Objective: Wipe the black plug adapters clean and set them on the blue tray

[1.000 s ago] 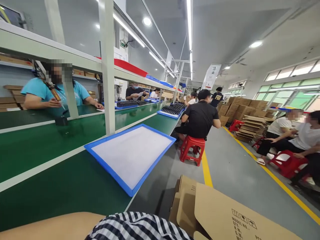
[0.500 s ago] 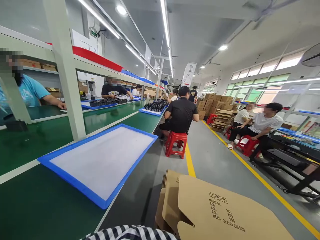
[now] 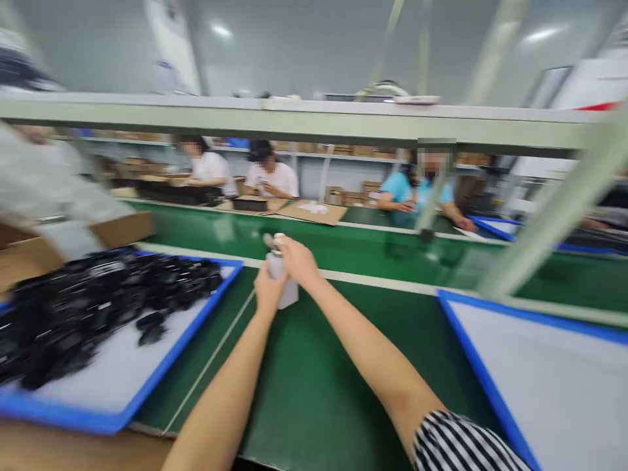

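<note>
Ahead of me on the green bench stands a white bottle-like container (image 3: 289, 296), blurred, with a narrow top and some metal near its neck. My left hand (image 3: 267, 285) is wrapped round its near left side. At the top, my right hand (image 3: 298, 259) has its fingers closed over the neck or cap, which hides that part. A blue-rimmed tray (image 3: 171, 356) at the left bears a heap of small black parts (image 3: 93, 307). To the right lies another blue-rimmed tray (image 3: 554, 373) with a white lining and nothing visible on it.
A pale shelf beam (image 3: 294, 116) crosses above the bench, with a slanting post (image 3: 534, 222) at right. An open carton (image 3: 29, 261) with plastic stands at the left. Several co-workers sit across the bench, near a cardboard sheet (image 3: 314, 212) with white pieces.
My view has swung left from the aisle to the bench. Both hands have come into view, closed on the white bottle. The tray of black parts now shows too.
</note>
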The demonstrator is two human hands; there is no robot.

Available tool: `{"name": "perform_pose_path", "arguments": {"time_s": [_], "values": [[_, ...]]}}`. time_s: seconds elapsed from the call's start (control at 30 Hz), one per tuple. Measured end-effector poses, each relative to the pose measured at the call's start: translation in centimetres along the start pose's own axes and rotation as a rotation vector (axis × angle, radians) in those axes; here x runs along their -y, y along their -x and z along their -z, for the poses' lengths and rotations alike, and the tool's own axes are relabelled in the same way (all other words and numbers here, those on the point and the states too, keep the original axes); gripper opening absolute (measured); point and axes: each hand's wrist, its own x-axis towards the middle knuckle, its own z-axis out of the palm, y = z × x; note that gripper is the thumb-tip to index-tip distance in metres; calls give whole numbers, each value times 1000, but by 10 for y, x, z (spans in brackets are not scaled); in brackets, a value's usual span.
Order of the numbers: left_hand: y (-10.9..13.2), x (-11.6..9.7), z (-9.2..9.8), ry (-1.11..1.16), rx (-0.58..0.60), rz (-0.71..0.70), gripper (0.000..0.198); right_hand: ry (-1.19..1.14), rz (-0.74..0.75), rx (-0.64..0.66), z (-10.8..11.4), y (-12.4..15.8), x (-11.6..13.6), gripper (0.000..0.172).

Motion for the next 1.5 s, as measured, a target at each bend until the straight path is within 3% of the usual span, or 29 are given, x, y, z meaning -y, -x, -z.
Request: {"name": "perform_pose_path", "arguments": {"time_s": [0.03, 0.1, 0.2, 0.3, 0.47, 1.1, 1.23, 1.4, 1.5], "values": [[-5, 7, 13, 6, -46, 1, 30, -30, 33, -5, -8, -5, 2, 26], [-8, 14, 22, 84, -84, -17, 37, -79, 90, -14, -14, -11, -4, 29], [-7, 20, 12, 228, -90, -37, 37, -152, 135, -36, -11, -12, -18, 31], [-5, 22, 3, 280, -80, -42, 32, -249, 88, -92, -8, -10, -27, 32], [-3, 23, 4, 261, -94, -44, 31, -340, 75, -137, -7, -11, -28, 32], [-3, 24, 6, 217, -72, -47, 38, -129, 224, -188, -14, -10, -28, 31], [-3, 26, 5, 208, -73, -61, 36, -79, 285, -242, -16, -9, -30, 30], [-4, 28, 5, 202, -70, -78, 36, 97, 475, -350, -20, -8, -34, 27], [-4, 28, 5, 186, -69, -66, 36, 117, 463, -352, -18, -8, -31, 28]]}}
